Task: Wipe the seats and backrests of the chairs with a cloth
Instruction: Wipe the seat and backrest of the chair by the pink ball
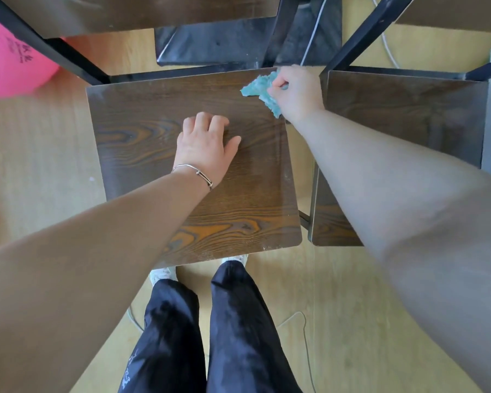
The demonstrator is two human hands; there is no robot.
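Two bare arms reach out over the brown square wooden chair seat (159,109). The left hand (206,146) rests on its middle, fingers loose and holding nothing. The right hand (296,92) bunches the small fluffy blue-green cloth (260,90) at the far right corner, fingers curled round it. It looks soft and light, easy to squeeze anywhere.

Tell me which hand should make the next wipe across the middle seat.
Right. The right hand already grips the cloth at the far right corner of the seat, so it can likely sweep straight across. The left hand rests on the seat's middle and holds no cloth.
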